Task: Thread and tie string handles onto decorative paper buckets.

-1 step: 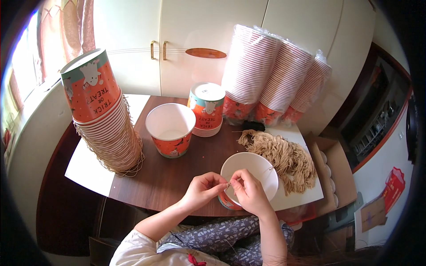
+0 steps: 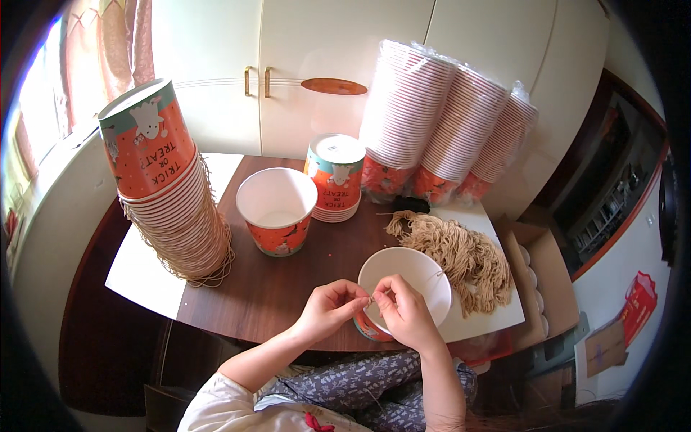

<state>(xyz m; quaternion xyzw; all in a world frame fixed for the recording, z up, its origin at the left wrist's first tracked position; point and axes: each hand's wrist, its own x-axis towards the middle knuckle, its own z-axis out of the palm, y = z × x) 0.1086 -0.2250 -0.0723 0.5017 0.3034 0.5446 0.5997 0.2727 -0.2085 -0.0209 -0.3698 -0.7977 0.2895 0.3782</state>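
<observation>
A white-lined paper bucket (image 2: 414, 277) with an orange and green outside stands at the table's near edge, its opening up and tilted toward me. At its near left rim, my left hand (image 2: 327, 306) and my right hand (image 2: 404, 309) meet, both closed in a pinch. Between the fingertips shows a tiny bit of beige string (image 2: 371, 300); most of it is hidden by the fingers. Another short end of string (image 2: 438, 274) pokes through the bucket's right wall. Beside the bucket, to the right, lies a loose bundle of beige strings (image 2: 461, 263).
Another bucket (image 2: 277, 237) stands upright at the table's middle, before a short upside-down stack (image 2: 336, 173). On the left rises a tall upside-down stack (image 2: 162, 180) with strings hanging from it. Plastic-wrapped bucket stacks (image 2: 407, 108) stand at the back right. A cardboard box (image 2: 558, 288) sits beyond the right edge.
</observation>
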